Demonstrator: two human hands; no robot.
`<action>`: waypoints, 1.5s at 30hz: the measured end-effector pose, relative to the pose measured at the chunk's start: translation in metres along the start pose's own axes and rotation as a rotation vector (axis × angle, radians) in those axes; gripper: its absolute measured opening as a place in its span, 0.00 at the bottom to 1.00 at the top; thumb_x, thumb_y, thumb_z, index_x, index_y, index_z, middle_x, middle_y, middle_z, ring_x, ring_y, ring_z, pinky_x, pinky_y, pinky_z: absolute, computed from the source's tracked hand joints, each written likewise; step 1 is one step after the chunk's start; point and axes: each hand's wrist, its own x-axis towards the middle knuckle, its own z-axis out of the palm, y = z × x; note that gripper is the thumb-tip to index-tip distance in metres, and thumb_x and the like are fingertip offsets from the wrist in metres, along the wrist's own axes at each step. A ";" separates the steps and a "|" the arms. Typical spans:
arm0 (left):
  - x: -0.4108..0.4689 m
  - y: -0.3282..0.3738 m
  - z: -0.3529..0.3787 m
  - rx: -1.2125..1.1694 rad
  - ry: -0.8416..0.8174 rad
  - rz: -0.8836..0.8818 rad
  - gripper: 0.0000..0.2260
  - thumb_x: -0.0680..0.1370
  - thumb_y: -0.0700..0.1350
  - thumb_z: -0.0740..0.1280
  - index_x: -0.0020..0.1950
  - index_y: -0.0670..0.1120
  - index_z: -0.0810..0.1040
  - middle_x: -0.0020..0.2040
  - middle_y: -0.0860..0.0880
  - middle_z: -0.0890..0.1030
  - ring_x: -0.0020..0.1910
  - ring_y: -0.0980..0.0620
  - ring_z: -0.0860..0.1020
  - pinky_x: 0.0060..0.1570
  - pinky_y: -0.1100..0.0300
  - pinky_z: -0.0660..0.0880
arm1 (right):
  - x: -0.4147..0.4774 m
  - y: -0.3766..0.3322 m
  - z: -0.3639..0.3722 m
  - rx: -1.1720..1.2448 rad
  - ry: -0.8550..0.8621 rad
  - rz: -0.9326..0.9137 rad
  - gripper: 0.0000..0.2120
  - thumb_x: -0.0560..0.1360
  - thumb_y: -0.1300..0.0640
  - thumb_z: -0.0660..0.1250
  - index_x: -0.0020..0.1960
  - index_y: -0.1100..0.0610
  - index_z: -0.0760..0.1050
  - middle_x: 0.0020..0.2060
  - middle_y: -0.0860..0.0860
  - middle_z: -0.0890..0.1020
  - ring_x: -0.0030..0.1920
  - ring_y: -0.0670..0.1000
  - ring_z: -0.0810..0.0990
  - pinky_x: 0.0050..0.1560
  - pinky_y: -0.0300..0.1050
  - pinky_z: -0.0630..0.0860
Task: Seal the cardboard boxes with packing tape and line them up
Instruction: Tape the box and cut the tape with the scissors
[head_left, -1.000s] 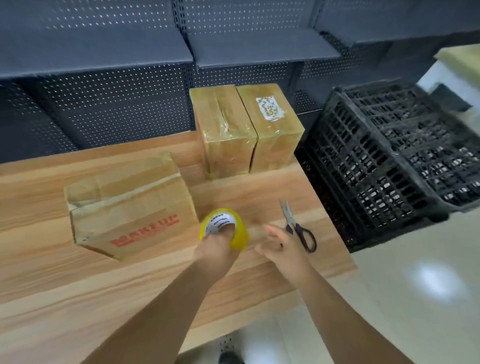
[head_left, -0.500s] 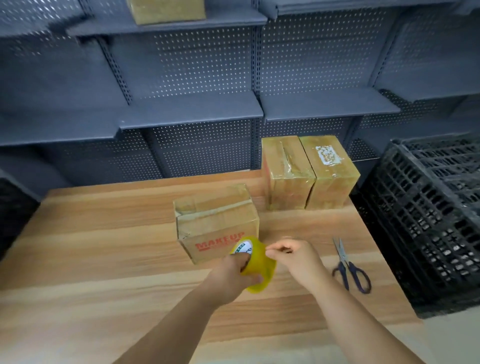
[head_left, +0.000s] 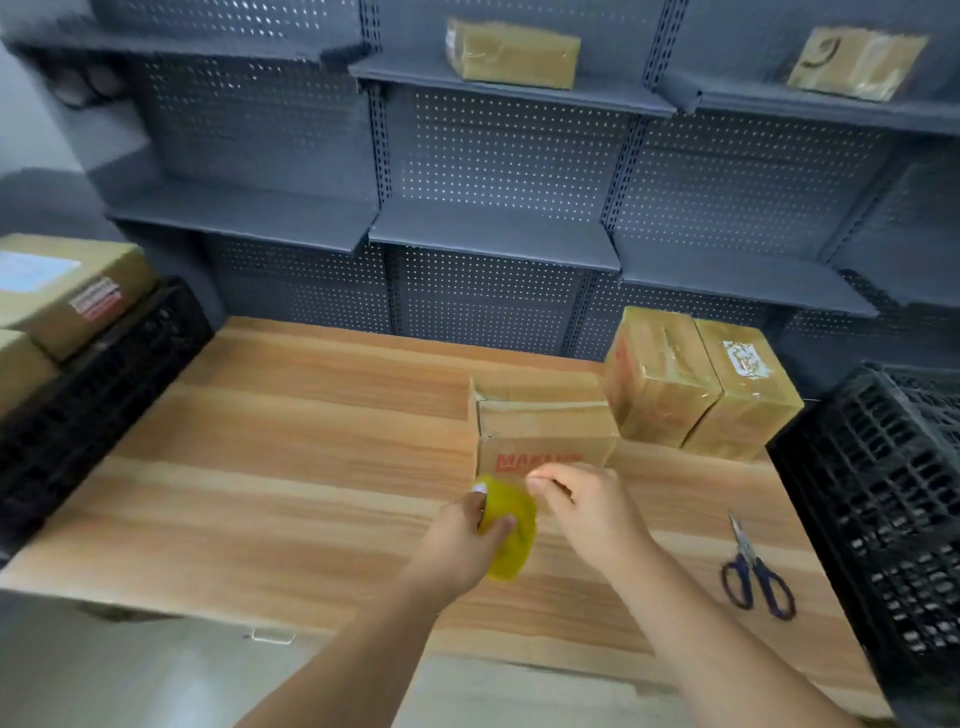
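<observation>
Left hand (head_left: 457, 540) grips the tape roll (head_left: 511, 540); right hand (head_left: 584, 506), at its 3 o'clock, has fingertips pinched, on what I cannot tell. The box (head_left: 545, 431) sits at 12 o'clock.

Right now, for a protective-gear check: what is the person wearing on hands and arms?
Nothing visible. The left hand and right hand are ungloved; the left forearm and right forearm are bare to the frame edge, without sleeves, watch or bracelet. Blur could hide a ring.
</observation>
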 end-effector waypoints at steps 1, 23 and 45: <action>0.001 -0.008 -0.005 -0.103 0.024 -0.071 0.10 0.78 0.51 0.68 0.47 0.45 0.78 0.41 0.48 0.82 0.40 0.50 0.79 0.38 0.58 0.74 | -0.003 -0.008 0.002 0.019 -0.027 -0.039 0.04 0.75 0.56 0.71 0.48 0.52 0.85 0.44 0.45 0.85 0.45 0.42 0.80 0.52 0.36 0.74; 0.045 -0.024 0.009 -0.624 -0.039 -0.322 0.12 0.74 0.46 0.74 0.55 0.42 0.81 0.45 0.48 0.86 0.43 0.53 0.84 0.38 0.62 0.77 | 0.145 0.001 -0.009 0.000 -0.526 0.171 0.04 0.77 0.49 0.68 0.48 0.46 0.82 0.40 0.44 0.85 0.41 0.47 0.83 0.42 0.42 0.80; 0.075 -0.033 0.022 -0.798 -0.055 -0.376 0.24 0.65 0.50 0.77 0.58 0.42 0.80 0.51 0.43 0.85 0.51 0.42 0.83 0.54 0.44 0.80 | 0.189 0.041 0.031 0.180 -0.431 0.249 0.03 0.73 0.52 0.74 0.43 0.51 0.82 0.37 0.45 0.85 0.41 0.45 0.81 0.46 0.44 0.77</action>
